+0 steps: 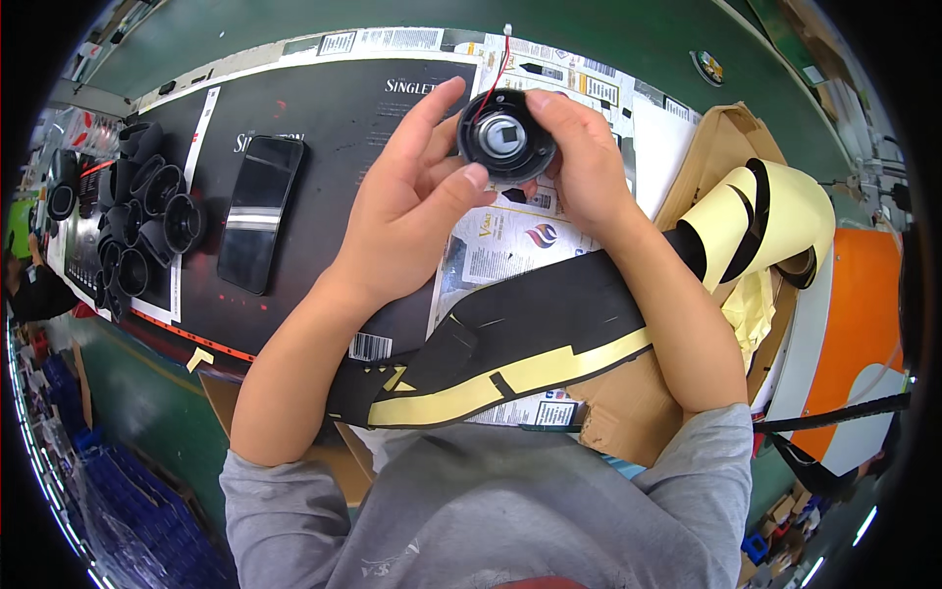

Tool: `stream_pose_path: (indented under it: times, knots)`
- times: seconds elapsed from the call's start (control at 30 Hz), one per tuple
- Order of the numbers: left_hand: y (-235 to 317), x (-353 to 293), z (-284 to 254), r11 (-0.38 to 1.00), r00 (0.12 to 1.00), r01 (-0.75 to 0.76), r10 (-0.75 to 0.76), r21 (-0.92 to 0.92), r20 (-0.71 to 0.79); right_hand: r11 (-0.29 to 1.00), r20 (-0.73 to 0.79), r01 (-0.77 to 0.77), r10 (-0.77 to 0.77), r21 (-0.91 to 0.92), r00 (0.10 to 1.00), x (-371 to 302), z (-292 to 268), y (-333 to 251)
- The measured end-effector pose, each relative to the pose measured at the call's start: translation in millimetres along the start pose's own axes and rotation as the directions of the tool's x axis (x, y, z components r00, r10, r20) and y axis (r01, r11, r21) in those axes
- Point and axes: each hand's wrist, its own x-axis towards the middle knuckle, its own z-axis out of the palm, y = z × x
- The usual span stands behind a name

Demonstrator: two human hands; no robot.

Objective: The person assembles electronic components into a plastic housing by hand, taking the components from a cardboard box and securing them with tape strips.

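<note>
Above the table I hold a round black speaker (504,137) with a silver disc and a small dark square at its middle. A thin red wire (500,71) runs up from it to a small white plug (507,30). My right hand (586,157) grips its right side, thumb along the top rim. My left hand (416,191) is at its lower left edge, thumb by the rim and index finger stretched upward; some fingertips are hidden behind the part. Under my forearms lies a long black foam strip (549,309) with a yellow backing band.
Several black cup-shaped housings (183,224) are heaped at the left beside a black phone (261,214). At the right, a curled yellow-backed sheet (785,211) rests on cardboard (721,147). A small round part (707,68) lies at the far right. Printed sheets (343,118) cover the table.
</note>
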Motion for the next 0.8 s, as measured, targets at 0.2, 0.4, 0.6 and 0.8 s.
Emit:
stream_pose_path:
  times: [0.2, 0.4, 0.6, 0.8]
  knots:
    - [-7, 3, -11, 0.589, 0.878, -0.36, 0.476, 0.723, 0.049, 0.992, -0.063, 0.013, -0.005, 0.128, 0.998, 0, 5, -6]
    - [-13, 14, -11, 0.071, 0.631, -0.549, 0.689, 0.833, 0.357, 0.999, 0.008, 0.041, -0.041, 0.011, 0.999, -2, 16, 3]
    - [-20, 16, -10, 0.017, 0.645, -0.487, 0.681, 0.873, 0.346, 0.994, 0.017, -0.009, 0.011, -0.106, 1.0, -10, 30, -2]
    - [-25, 16, -7, 0.068, 0.657, -0.499, 0.68, 0.864, 0.326, 0.939, -0.028, 0.184, -0.2, -0.29, 0.979, -7, 28, 13]
